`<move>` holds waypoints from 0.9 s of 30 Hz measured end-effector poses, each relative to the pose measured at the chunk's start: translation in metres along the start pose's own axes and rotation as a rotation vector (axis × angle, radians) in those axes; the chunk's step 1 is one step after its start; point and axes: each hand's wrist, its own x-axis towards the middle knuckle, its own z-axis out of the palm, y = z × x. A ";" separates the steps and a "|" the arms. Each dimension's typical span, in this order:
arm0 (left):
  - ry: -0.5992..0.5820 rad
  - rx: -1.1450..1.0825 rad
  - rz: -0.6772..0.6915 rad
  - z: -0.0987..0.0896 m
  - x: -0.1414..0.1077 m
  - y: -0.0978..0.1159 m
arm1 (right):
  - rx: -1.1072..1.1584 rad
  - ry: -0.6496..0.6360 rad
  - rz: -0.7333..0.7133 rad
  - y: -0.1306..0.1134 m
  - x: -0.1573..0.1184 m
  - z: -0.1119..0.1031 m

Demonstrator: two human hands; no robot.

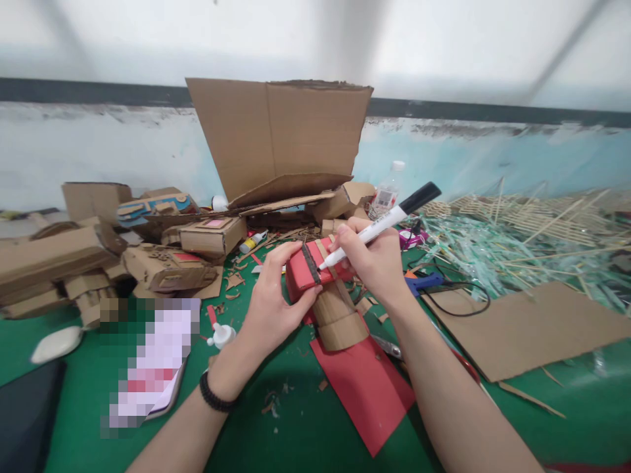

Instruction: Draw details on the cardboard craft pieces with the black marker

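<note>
- A green table (pixel 256 433) spreads out in front of the person, strewn with cardboard scraps.
- At the back, a big brown cardboard panel (pixel 300 131) stands up, leaning toward the wall.
- Over on the right I see a heap of thin sticks and clear plastic (pixel 497 230), with a flat cardboard sheet (pixel 537 335) in front.
- The left hand (pixel 276 295) has the red block pinched, thumb on the near edge and fingers round the far one.
- The right hand (pixel 372 259) grips the marker like a pen.
- A sheet of red paper (pixel 369 407) lies beneath the work.
- A cardboard cylinder (pixel 342 325) sits just below the block; I cannot tell whether they are joined.
- The red block (pixel 300 266) is between the hands, crossed by a dark stripe (pixel 310 263).
- The marker (pixel 377 226) slants down, its tip at the stripe's edge.
</note>
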 end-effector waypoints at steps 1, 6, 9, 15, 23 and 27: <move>0.000 0.000 0.003 0.000 0.000 0.000 | 0.004 -0.017 -0.001 -0.001 0.000 0.000; -0.004 0.004 0.002 0.000 0.000 0.000 | 0.027 -0.013 0.008 -0.001 0.001 -0.001; -0.006 0.002 -0.002 -0.001 0.000 0.000 | 0.016 -0.007 0.003 0.000 0.000 -0.001; -0.006 0.001 0.001 0.000 -0.001 -0.001 | 0.035 -0.029 0.006 -0.001 0.000 -0.002; -0.008 0.004 -0.005 0.000 -0.001 0.000 | 0.022 -0.052 0.011 -0.001 0.000 -0.002; -0.003 0.004 -0.005 0.000 -0.001 0.000 | 0.015 -0.026 0.014 -0.002 0.001 -0.002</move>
